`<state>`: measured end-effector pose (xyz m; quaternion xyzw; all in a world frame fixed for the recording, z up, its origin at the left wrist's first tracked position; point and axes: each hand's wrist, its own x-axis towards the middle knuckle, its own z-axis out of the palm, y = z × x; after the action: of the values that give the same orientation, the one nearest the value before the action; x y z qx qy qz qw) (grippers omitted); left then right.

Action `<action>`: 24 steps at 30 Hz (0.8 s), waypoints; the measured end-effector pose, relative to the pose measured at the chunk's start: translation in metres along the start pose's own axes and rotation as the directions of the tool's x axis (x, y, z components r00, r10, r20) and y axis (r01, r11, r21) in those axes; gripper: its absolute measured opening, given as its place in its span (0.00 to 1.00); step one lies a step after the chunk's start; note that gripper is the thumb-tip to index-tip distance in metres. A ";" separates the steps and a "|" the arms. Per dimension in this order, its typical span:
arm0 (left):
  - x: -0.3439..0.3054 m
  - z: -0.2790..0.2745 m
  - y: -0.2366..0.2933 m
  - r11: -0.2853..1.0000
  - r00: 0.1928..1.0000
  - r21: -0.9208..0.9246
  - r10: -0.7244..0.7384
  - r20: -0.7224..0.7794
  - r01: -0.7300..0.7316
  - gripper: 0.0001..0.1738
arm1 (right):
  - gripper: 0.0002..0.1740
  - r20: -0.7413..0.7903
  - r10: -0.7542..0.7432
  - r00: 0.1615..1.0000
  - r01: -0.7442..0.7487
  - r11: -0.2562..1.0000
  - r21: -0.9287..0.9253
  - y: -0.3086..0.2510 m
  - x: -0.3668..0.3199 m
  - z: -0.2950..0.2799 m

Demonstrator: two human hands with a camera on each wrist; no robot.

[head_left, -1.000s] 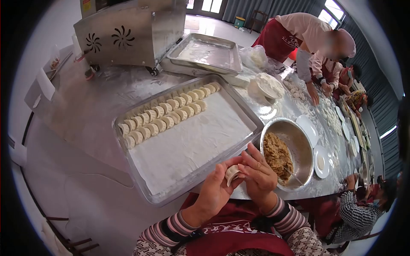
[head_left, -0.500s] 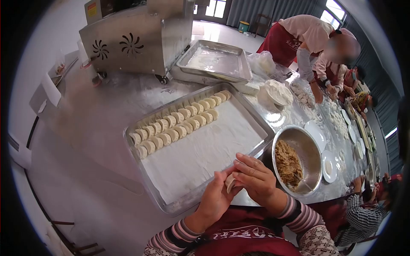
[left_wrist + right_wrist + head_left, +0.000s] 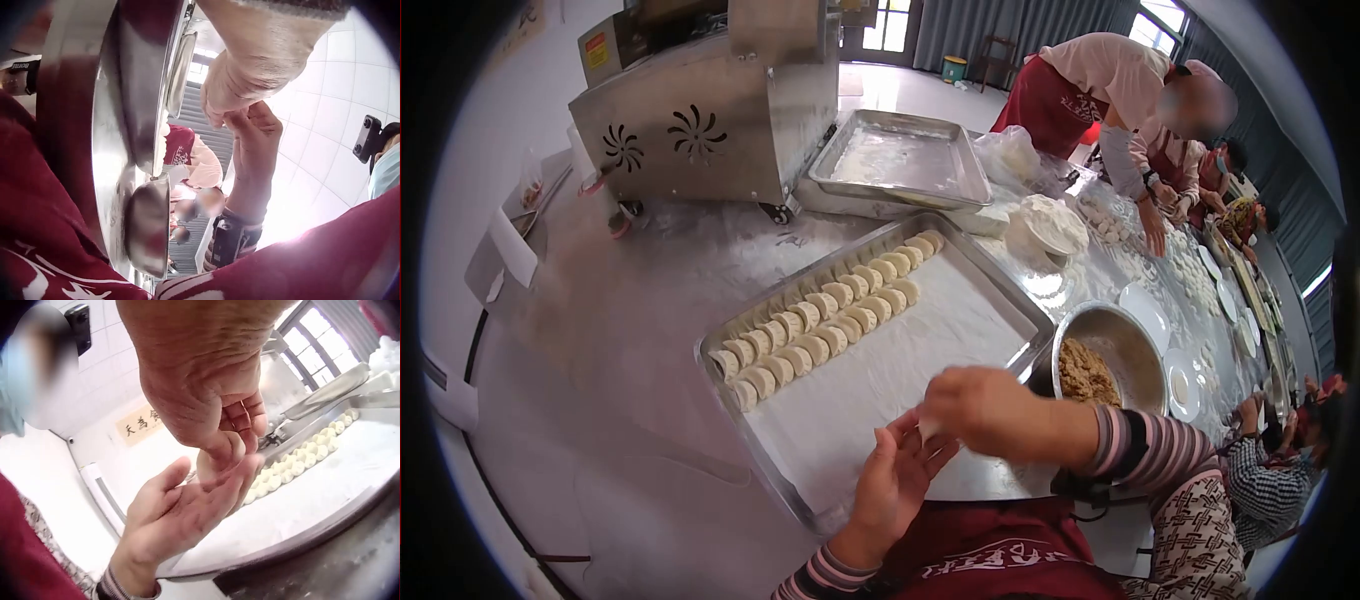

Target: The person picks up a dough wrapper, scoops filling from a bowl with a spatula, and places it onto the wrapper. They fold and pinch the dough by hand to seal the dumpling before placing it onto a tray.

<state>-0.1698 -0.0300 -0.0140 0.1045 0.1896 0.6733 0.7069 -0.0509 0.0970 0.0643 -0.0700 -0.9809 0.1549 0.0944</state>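
In the head view my right hand [image 3: 980, 408] is turned palm down with its fingers curled, pinching a pale dumpling [image 3: 928, 428] that is mostly hidden. Just below it, my left hand [image 3: 897, 480] lies palm up, its fingers extended under the dumpling. The right wrist view shows the left hand [image 3: 181, 512] flat and spread, with the right hand's bent fingers close over its fingertips. Beyond both hands, a metal tray [image 3: 765, 470] lined with white sheet bears two rows of crescent dumplings [image 3: 815, 345].
A steel bowl [image 3: 1155, 365] of brown filling [image 3: 1088, 375] stands right of the tray, beside white plates [image 3: 1183, 385]. Behind are a floury metal tray [image 3: 900, 150], a bowl of flour [image 3: 1052, 225] and a steel machine [image 3: 685, 130]. Other people work along the table's right side.
The hands were cupped together round the dumpling. My right hand has turned over and lifted, pinching it, while the left palm has opened out beneath.
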 end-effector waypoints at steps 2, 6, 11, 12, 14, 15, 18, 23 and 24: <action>0.001 -0.007 0.001 0.998 0.999 0.051 -0.026 -0.029 0.028 0.33 | 0.08 -0.186 0.186 0.965 -0.158 0.975 0.156 0.037 0.005 0.004; 0.000 -0.021 -0.002 0.997 0.996 0.054 -0.049 -0.071 0.053 0.27 | 0.10 -0.297 0.613 0.733 -0.539 0.788 0.296 0.112 0.027 0.003; -0.002 -0.025 -0.003 0.995 0.992 0.069 -0.069 -0.105 0.077 0.26 | 0.12 -0.207 0.816 0.540 -0.687 0.569 0.452 0.172 0.039 0.028; -0.003 -0.026 -0.004 0.994 0.990 0.071 -0.077 -0.120 0.086 0.25 | 0.12 -0.209 0.818 0.535 -0.687 0.566 0.457 0.179 0.040 0.034; -0.003 -0.028 -0.004 0.992 0.987 0.078 -0.086 -0.135 0.097 0.24 | 0.12 -0.215 0.823 0.526 -0.696 0.561 0.449 0.192 0.042 0.045; -0.002 -0.028 -0.004 0.992 0.988 0.072 -0.089 -0.128 0.099 0.23 | 0.12 -0.218 0.824 0.523 -0.694 0.560 0.453 0.196 0.043 0.047; -0.001 -0.028 -0.008 0.997 0.990 0.023 -0.075 -0.118 0.078 0.21 | 0.13 -0.224 0.837 0.499 -0.705 0.542 0.457 0.203 0.045 0.057; -0.002 -0.034 -0.010 0.997 0.993 0.006 -0.071 -0.093 0.072 0.22 | 0.11 -0.277 0.823 0.496 -0.700 0.568 0.433 0.209 0.050 0.062; -0.002 -0.032 -0.010 0.997 0.993 0.006 -0.070 -0.097 0.071 0.22 | 0.11 -0.279 0.824 0.494 -0.700 0.567 0.434 0.212 0.050 0.064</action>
<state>-0.1740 -0.0359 -0.0473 0.0685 0.2303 0.6514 0.7197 -0.0897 0.2862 -0.0546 -0.5209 -0.7639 0.2884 0.2489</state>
